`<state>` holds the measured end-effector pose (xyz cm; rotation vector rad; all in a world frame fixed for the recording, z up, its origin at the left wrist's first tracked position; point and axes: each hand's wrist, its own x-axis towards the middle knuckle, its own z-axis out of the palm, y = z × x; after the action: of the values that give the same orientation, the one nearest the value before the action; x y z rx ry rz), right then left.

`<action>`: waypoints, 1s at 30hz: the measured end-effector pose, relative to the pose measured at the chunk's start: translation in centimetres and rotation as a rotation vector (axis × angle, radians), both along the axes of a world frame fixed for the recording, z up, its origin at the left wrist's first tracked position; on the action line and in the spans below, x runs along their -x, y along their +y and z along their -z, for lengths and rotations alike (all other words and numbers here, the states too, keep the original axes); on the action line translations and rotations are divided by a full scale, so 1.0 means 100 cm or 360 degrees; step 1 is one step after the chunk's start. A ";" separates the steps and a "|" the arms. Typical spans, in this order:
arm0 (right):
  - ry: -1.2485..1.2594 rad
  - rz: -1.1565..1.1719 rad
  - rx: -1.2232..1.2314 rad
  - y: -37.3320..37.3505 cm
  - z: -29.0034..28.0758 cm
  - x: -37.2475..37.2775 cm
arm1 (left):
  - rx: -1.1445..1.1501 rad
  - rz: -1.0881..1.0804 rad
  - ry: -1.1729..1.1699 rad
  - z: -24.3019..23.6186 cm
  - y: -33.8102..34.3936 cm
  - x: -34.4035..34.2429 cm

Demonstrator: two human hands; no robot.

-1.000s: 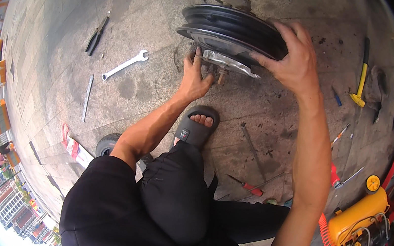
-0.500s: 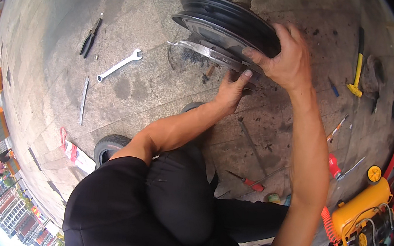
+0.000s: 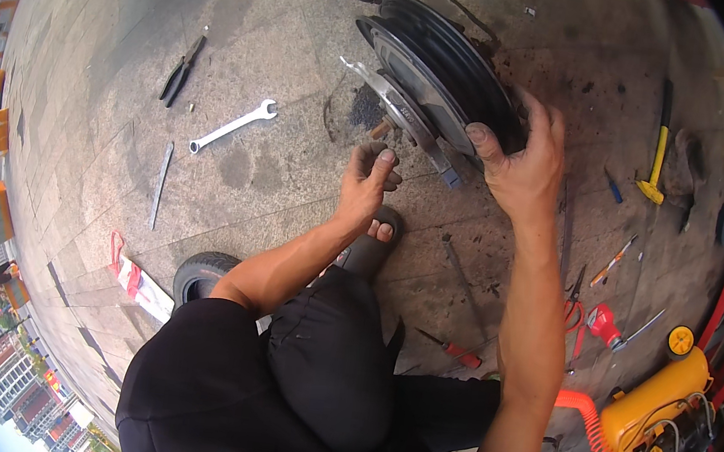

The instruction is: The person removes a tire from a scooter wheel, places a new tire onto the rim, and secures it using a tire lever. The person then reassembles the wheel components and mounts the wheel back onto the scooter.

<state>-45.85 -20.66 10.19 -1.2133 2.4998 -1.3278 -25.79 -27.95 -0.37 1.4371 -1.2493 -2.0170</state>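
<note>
A black tyre on its wheel stands tilted on the stone pavement, its metal disc side facing me. My right hand grips the tyre's near right edge, thumb over the rim. My left hand hovers just below the disc with its fingers curled in; I see nothing held in it. A small brownish piece sticks out under the disc just above that hand. My sandalled foot rests just below.
On the left lie a spanner, pliers and a thin metal bar. A small tyre sits by my knee. At the right are a yellow-handled tool, screwdrivers and a yellow compressor with an orange coiled hose.
The wheel has been tipped up from nearly flat onto its edge. My left hand has pulled back from under its rim and closed. My right hand stays on the tyre.
</note>
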 end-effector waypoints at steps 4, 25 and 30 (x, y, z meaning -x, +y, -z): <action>-0.0069 0.0009 -0.0158 0.003 0.009 0.001 | 0.0222 -0.0026 0.0377 0.018 -0.022 0.003; -0.0080 0.0219 -0.0054 -0.008 -0.001 -0.050 | -0.0023 0.0366 -0.0061 0.015 -0.119 0.016; -0.0090 0.0208 0.0303 0.001 -0.001 -0.051 | 0.0078 0.0438 0.0084 0.016 -0.126 0.014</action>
<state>-40.74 -20.55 10.31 -1.0412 2.4987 -1.6402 -27.23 -40.56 -1.99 1.2374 -1.5336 -2.1644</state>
